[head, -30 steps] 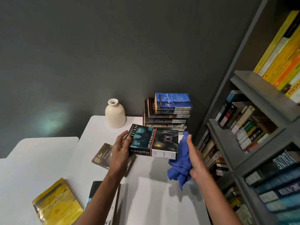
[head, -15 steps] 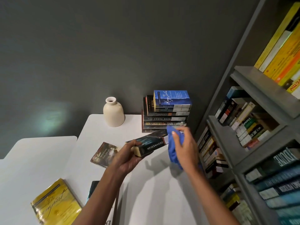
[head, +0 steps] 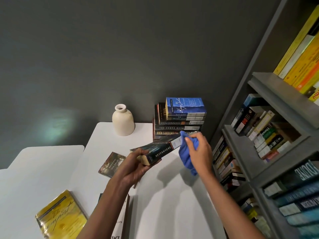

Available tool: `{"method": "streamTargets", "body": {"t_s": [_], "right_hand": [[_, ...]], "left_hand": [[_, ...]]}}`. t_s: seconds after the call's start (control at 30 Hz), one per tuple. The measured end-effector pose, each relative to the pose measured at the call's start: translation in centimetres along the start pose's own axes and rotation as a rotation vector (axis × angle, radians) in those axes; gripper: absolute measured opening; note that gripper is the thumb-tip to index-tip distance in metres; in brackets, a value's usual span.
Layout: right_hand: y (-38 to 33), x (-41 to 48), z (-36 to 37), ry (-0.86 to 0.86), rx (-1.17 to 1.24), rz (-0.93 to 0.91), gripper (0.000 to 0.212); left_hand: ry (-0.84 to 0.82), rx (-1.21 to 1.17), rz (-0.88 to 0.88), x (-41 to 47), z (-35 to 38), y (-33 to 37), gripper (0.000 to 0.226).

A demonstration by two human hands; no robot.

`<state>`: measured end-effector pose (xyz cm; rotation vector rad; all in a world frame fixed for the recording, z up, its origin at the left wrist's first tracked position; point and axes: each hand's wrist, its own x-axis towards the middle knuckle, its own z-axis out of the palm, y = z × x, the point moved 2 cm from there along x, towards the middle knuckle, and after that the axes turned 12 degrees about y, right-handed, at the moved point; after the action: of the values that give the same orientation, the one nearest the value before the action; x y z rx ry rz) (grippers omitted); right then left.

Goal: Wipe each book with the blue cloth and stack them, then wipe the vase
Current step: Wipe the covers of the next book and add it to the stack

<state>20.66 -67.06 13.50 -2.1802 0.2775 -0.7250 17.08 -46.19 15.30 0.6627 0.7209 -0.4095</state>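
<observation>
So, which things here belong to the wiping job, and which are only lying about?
For the job: blue cloth, Neverwhere book, stack of books, vase, Tom Sawyer book, yellow book.
Lying about: bookshelf, shelved books.

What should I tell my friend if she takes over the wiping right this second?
Left hand: grips the Neverwhere book by its near end, held tilted above the table.
Right hand: holds the blue cloth bunched against the book's far end.
Done, it seems: a stack of books stands by the wall, right of the vase.
Left: finish this book and stack it. Then do the Tom Sawyer book, the yellow book and the book half hidden under the left forearm. The vase comes last.
</observation>
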Motion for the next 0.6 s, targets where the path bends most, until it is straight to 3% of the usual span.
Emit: {"method": "streamTargets", "body": {"t_s": [0.1,0.13,0.2,0.23,0.33,0.4,0.5,0.6], "right_hand": [[1.6,1.7,-0.2,-0.062,0.098,0.322,0.023],[2.2,2.2,-0.2,-0.138,0.099,0.447,0.036],[2.7,2.4,-0.6,-0.434,0.193,0.728,0.081],[2.9,2.4,-0.9,-0.575,0.283,0.814,0.093],[2.7,3.8,-2.0,-0.673,0.475,0.824,0.069],[2.2,5.6,-2.9,-0.595,0.450,0.755,0.056],[0.9,9.5,-3.9,-0.489,0.452,0.621,0.040],[0.6,13.7,-3.9,-0.414,0.414,0.547,0.035]], "left_hand": [[-0.009,0.087,0.031,0.2,0.0,0.4,0.024],[-0.029,0.117,0.046,0.1,0.2,0.7,0.028],[-0.070,0.208,0.100,0.3,0.3,1.5,0.049],[-0.097,0.269,0.130,0.5,0.4,2.1,0.061],[-0.166,0.415,0.174,1.1,2.2,4.0,0.067],[-0.201,0.491,0.173,1.5,4.1,5.1,0.053],[-0.176,0.583,0.225,2.9,7.9,6.8,0.011],[-0.077,0.584,0.359,5.6,11.7,8.8,0.017]]}}
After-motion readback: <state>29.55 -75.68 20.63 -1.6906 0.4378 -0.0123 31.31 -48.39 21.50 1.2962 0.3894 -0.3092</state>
